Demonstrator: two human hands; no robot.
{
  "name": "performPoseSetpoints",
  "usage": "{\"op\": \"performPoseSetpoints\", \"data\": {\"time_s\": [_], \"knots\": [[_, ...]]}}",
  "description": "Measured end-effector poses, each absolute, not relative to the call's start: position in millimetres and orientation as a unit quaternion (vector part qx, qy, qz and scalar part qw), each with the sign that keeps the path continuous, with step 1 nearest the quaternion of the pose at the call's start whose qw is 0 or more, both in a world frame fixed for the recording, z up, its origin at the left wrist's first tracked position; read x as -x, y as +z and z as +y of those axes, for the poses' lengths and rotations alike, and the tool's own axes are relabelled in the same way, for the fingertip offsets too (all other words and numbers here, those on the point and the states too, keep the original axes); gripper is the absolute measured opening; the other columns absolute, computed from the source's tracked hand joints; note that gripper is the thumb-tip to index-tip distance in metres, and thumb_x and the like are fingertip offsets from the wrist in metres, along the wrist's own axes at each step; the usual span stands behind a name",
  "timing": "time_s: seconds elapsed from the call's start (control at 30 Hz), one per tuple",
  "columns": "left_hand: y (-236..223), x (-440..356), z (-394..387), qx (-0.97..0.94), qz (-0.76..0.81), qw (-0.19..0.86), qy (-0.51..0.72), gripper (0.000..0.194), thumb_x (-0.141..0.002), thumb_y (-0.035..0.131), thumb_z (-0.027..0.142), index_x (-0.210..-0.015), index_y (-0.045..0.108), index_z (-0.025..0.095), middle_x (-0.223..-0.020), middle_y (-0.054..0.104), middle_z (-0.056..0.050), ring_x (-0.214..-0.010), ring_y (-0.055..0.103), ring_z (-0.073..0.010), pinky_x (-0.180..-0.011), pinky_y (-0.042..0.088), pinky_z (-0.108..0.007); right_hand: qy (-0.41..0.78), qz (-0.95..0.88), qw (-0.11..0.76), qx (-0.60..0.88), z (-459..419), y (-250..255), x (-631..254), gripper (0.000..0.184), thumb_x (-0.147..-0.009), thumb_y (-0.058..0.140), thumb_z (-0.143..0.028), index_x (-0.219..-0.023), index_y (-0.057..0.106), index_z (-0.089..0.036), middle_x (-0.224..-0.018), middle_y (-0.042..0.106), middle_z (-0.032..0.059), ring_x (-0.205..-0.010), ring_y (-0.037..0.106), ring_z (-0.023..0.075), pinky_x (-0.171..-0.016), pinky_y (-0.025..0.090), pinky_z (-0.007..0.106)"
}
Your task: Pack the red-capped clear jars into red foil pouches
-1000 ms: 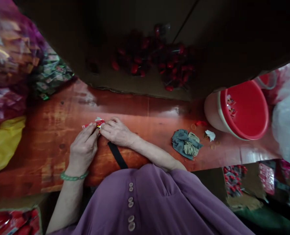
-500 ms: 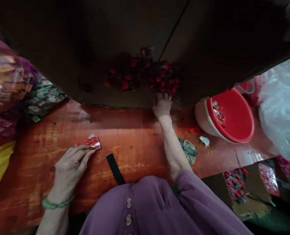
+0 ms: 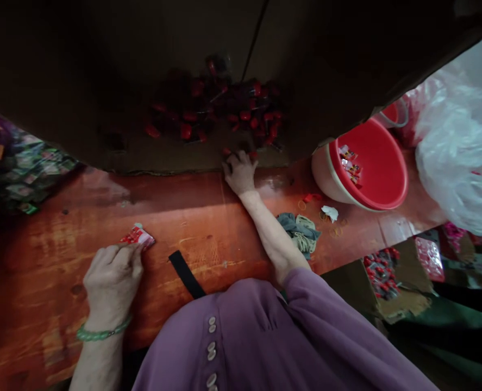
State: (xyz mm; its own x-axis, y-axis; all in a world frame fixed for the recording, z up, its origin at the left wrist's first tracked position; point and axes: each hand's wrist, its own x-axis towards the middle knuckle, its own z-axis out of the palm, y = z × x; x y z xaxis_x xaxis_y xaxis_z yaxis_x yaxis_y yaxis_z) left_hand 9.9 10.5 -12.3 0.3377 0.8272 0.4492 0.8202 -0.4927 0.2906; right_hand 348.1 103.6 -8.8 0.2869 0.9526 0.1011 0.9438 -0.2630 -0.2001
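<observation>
Left hand (image 3: 112, 277): while the right hand (image 3: 241, 172) is elsewhere, pinches a small red-and-white plastic packet (image 3: 137, 235) at the orange-brown wooden table (image 3: 208, 217), likely to steady it.
Right hand: at the brown cardboard box (image 3: 163, 160), near small red plastic pieces (image 3: 186, 130); grip cannot be told.

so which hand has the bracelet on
The left hand, the one holding the red packet: a green bracelet circles its wrist. The right hand, at the cardboard box, has a bare wrist.
</observation>
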Motion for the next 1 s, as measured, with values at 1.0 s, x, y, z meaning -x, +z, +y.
{"op": "performPoseSetpoints", "data": {"time_s": [1.0], "knots": [[33,-49,-9,-0.788,0.445,0.161,0.394,0.004,-0.083,0.075,0.025,-0.084,0.074,0.022,-0.078,0.075,0.000,-0.071,0.067,-0.0140,-0.072,0.053,-0.029,0.682,-0.341,0.507,0.402,-29,26,-286,0.032,-0.076,0.080,-0.037,-0.103,0.070,-0.025,-0.076,0.064,-0.0041,-0.050,0.046,0.0040,-0.042,0.038,0.017]]}}
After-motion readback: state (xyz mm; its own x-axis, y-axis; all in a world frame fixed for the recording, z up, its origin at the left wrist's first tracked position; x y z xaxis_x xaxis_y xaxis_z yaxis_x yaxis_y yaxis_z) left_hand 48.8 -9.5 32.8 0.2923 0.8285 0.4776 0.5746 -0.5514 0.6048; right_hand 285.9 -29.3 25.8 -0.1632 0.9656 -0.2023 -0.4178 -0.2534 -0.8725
